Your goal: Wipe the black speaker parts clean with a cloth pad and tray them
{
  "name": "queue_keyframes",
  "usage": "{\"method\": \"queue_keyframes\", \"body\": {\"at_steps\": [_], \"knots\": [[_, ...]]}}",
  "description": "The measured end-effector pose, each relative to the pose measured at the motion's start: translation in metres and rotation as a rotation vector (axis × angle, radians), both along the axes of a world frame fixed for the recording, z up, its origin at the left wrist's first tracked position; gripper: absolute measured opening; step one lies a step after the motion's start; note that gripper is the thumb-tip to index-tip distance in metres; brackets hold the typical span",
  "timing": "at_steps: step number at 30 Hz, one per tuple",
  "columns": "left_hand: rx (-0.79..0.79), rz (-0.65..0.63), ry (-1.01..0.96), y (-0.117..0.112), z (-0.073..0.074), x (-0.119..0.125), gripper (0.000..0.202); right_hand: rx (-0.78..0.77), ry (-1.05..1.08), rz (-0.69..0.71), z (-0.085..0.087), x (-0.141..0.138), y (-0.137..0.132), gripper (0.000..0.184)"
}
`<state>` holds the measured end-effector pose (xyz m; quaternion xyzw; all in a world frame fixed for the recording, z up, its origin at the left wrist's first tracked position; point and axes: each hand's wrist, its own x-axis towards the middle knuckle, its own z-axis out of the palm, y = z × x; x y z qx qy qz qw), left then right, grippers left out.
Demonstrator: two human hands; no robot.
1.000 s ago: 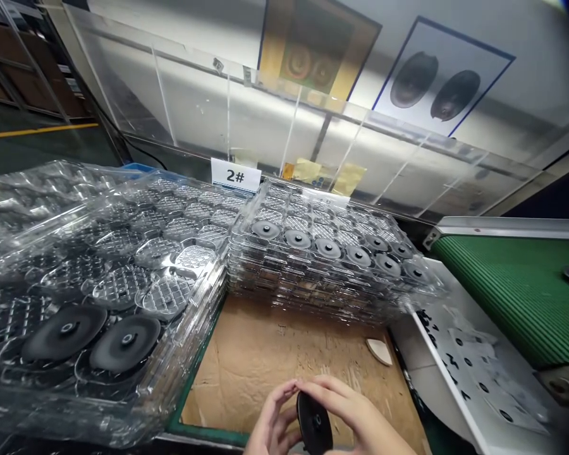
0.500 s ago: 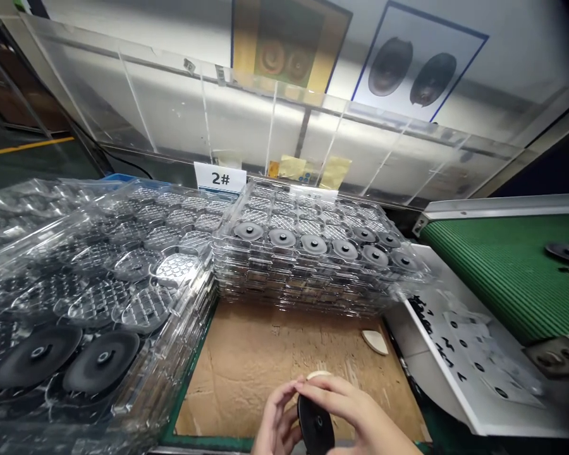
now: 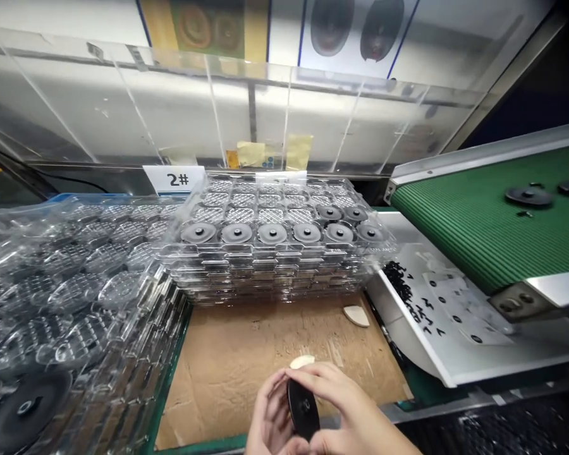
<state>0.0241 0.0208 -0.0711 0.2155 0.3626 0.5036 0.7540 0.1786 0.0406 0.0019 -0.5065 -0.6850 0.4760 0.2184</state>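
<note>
Both my hands are closed round a black oval disc-shaped part (image 3: 303,407) with a small ring at its centre, tilted on edge low over the cardboard. My left hand (image 3: 268,414) grips its left side, with the fingers behind it. My right hand (image 3: 348,411) holds its top edge with the fingers, and the thumb is near the bottom. Just beyond my fingertips a cream-coloured piece (image 3: 302,361) shows; whether it is touched or lies on the board, I cannot tell. Another cream wedge-shaped piece (image 3: 356,315) lies on the cardboard sheet (image 3: 227,366).
Ahead stands a stack of clear plastic trays (image 3: 265,268), its top tray holding several similar parts. More clear trays (image 3: 90,297) stand at left. At right, a white tray (image 3: 424,344) holds small black pieces and plastic bags, beside a green conveyor belt (image 3: 469,208) carrying black parts.
My view has turned to the right, so the trays sit further left and more of the belt shows. Both hands still hold the black part, with little change in grip.
</note>
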Motion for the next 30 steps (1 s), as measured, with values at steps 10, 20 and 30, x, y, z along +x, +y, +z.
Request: {"method": "queue_keyframes", "body": {"at_steps": [10, 20, 30], "knots": [[-0.254, -0.034, -0.101, 0.013, 0.035, -0.003, 0.057, 0.265, -0.279, -0.359, -0.072, 0.020, -0.013, 0.037], [-0.237, -0.015, -0.105, 0.030, 0.030, -0.004, 0.077, 0.313, -0.431, -0.242, -0.117, 0.003, 0.009, 0.034], [-0.296, -0.039, -0.248, 0.039, 0.026, -0.008, 0.061, 0.386, -0.312, -0.275, -0.120, 0.014, 0.015, 0.028]]}}
